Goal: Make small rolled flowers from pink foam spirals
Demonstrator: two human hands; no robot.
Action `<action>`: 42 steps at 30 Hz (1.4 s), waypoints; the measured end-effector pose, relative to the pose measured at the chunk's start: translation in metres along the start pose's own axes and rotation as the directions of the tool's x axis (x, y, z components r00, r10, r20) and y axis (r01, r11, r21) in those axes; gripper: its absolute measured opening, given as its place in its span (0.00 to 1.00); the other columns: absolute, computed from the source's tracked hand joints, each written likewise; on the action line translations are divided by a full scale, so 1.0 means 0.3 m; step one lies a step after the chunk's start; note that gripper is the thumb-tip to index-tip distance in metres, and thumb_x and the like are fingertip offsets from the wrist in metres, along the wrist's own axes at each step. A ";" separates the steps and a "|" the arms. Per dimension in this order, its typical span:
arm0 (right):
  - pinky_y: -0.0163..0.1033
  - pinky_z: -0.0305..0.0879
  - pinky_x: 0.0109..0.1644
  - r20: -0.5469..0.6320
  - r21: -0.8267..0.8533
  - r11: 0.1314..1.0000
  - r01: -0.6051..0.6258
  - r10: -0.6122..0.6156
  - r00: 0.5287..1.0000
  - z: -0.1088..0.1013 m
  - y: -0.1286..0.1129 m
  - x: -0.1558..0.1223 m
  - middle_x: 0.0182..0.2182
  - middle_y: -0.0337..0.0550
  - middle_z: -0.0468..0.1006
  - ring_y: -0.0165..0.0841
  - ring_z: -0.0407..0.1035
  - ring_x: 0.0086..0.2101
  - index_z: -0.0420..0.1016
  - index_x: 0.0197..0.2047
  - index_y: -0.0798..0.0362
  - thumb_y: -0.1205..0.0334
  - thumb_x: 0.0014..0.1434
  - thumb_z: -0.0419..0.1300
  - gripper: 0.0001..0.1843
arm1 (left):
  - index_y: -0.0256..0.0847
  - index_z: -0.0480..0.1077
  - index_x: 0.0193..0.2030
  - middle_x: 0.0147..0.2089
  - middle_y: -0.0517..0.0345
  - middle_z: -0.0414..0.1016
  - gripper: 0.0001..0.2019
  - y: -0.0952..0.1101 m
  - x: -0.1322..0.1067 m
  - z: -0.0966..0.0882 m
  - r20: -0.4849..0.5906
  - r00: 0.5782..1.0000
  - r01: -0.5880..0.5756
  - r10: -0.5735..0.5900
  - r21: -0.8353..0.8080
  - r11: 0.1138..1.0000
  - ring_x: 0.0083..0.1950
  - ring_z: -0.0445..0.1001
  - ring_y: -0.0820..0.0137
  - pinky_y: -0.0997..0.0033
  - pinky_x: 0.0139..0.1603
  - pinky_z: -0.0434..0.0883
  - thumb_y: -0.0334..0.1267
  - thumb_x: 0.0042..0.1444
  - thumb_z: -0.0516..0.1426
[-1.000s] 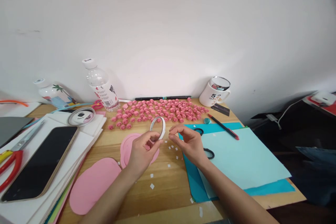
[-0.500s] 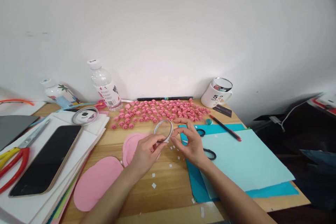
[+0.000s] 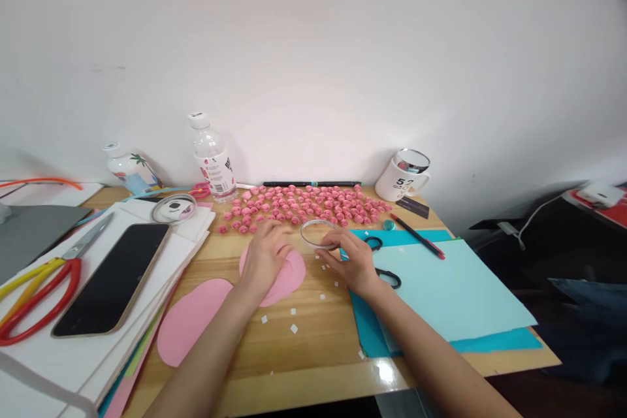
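My right hand grips a thin, ring-shaped roll of tape by its near right side, between thumb and fingers. The ring is tilted above the table, with small print on its inner side. My left hand is apart from the ring, over the layered pink paper circles, its fingers loosely bent and thumb apart. No object shows in it. Just beyond its fingertips lie many small rolled pink paper roses. Small white squares are scattered on the wood in front of my hands.
To the left, a phone and red-and-yellow scissors lie on stacked paper. A water bottle and a mug stand by the wall. Black-handled scissors, a pen and light blue paper are on the right.
My left hand has let go of the tape roll and moved left over the pink circles. The right hand alone now holds the ring, which has tipped flatter. The view has shifted slightly.
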State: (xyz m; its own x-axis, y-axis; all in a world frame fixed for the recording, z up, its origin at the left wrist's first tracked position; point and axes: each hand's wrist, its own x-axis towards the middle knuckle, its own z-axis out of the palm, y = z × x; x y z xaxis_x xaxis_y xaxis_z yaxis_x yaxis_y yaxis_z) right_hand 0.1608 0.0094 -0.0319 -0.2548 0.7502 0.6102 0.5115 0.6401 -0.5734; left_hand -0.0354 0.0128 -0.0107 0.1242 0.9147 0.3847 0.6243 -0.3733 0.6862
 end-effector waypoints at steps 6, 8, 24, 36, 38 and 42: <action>0.35 0.61 0.28 0.157 -0.148 0.988 0.042 -0.018 0.987 0.029 -0.009 -0.011 0.31 0.45 0.74 0.33 0.67 0.29 0.70 0.32 0.51 0.62 0.56 0.56 0.03 | 0.37 0.72 0.31 0.33 0.53 0.71 0.11 -0.036 0.006 -0.035 0.249 0.950 0.129 -0.190 0.242 0.962 0.38 0.68 0.60 0.62 0.39 0.64 0.31 0.37 0.63; 0.35 0.60 0.30 0.193 -0.196 0.978 0.077 -0.038 0.980 0.038 -0.015 -0.012 0.30 0.45 0.74 0.34 0.67 0.31 0.70 0.31 0.52 0.61 0.56 0.56 0.05 | 0.37 0.71 0.31 0.33 0.54 0.71 0.10 -0.041 0.003 -0.035 0.287 0.939 0.110 -0.188 0.265 0.958 0.37 0.68 0.62 0.65 0.37 0.63 0.30 0.38 0.62; 0.33 0.57 0.30 0.361 -0.217 0.970 0.109 -0.024 0.932 0.004 0.001 -0.002 0.27 0.41 0.74 0.30 0.66 0.28 0.71 0.32 0.51 0.69 0.52 0.56 0.05 | 0.40 0.73 0.35 0.34 0.55 0.76 0.13 -0.029 0.006 -0.043 0.269 0.943 0.136 -0.195 0.222 0.965 0.34 0.72 0.66 0.70 0.33 0.64 0.27 0.42 0.53; 0.37 0.66 0.32 0.181 0.018 0.993 -0.120 0.114 0.977 0.000 -0.030 0.007 0.37 0.48 0.75 0.36 0.69 0.36 0.74 0.37 0.50 0.62 0.58 0.53 0.09 | 0.38 0.76 0.34 0.38 0.53 0.79 0.11 0.026 0.028 -0.081 0.236 0.926 0.348 -0.294 -0.232 0.908 0.39 0.75 0.63 0.65 0.41 0.70 0.33 0.41 0.58; 0.37 0.68 0.31 0.208 0.178 0.951 -0.253 0.215 0.954 -0.001 -0.039 0.010 0.37 0.47 0.76 0.35 0.70 0.35 0.73 0.39 0.50 0.59 0.59 0.53 0.10 | 0.37 0.75 0.36 0.38 0.52 0.79 0.12 0.036 0.027 -0.079 0.242 0.914 0.393 -0.327 -0.320 0.862 0.39 0.75 0.63 0.67 0.38 0.71 0.36 0.42 0.60; 0.40 0.70 0.39 0.329 0.511 0.726 -0.460 0.329 0.885 0.001 -0.050 0.016 0.50 0.49 0.69 0.36 0.70 0.42 0.62 0.55 0.46 0.55 0.55 0.58 0.24 | 0.36 0.71 0.46 0.44 0.49 0.77 0.20 0.063 0.019 -0.066 0.265 0.910 0.414 -0.319 -0.540 0.733 0.39 0.75 0.64 0.70 0.35 0.72 0.38 0.44 0.61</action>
State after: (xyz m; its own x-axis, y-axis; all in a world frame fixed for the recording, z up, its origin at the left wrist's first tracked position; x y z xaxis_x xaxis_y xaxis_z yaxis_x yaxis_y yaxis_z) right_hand 0.1518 0.0035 -0.0207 -0.3278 0.9290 0.1717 0.0689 0.2047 -0.9764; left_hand -0.0381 0.0078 0.0167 0.1184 0.9924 -0.0322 0.0921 0.0213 0.9955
